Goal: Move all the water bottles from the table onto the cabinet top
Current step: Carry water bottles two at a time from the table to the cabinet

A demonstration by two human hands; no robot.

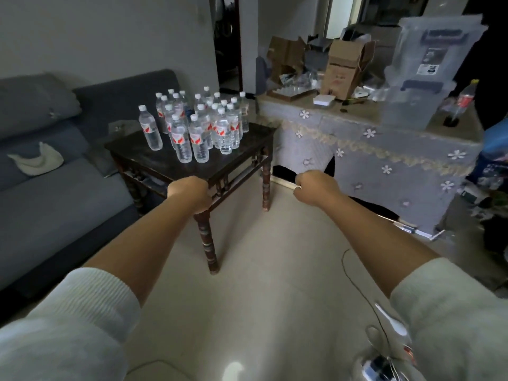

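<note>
Clear plastic water bottles (198, 125), white-capped, crowd the dark wooden tabletop (165, 158), left hand (189, 196) at its near corner, fingers curled under, right hand (316, 188) fisted mid-air before the lace-draped cabinet (384, 149).

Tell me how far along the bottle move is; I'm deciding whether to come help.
Nothing looks done: the water bottles all stand clustered on the dark table, and none show on the cabinet top, which holds boxes, bins and a cola bottle. In hand: nothing; the left hand and right hand are curled and hold no bottle, short of the cluster. Left: the whole batch.
</note>
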